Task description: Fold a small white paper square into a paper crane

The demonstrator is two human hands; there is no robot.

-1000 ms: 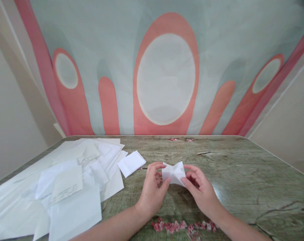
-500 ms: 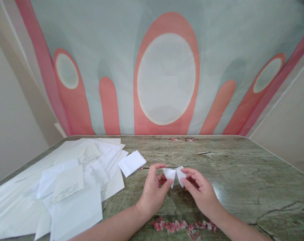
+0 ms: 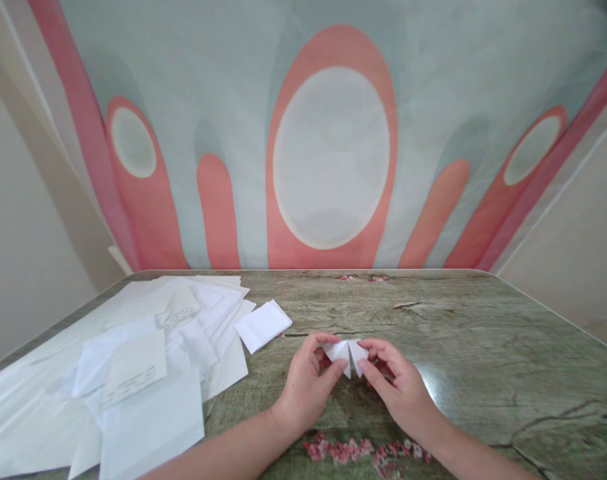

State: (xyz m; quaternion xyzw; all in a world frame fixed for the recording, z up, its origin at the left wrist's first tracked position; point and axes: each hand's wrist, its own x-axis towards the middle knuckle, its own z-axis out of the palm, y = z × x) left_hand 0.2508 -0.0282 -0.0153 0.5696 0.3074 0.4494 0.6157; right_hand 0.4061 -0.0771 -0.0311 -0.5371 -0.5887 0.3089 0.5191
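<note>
Pinching folded paper (image 3: 339, 350) in near-closed left fingers (image 3: 319, 339) and right fingers (image 3: 383, 348), likely to steady flaps (image 3: 356, 352), with paper pile (image 3: 153, 423) left of both.

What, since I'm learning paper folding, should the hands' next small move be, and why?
Probably press the folded paper together: the left hand and right hand hold its opposite sides, with a narrow gap between its points.
</note>
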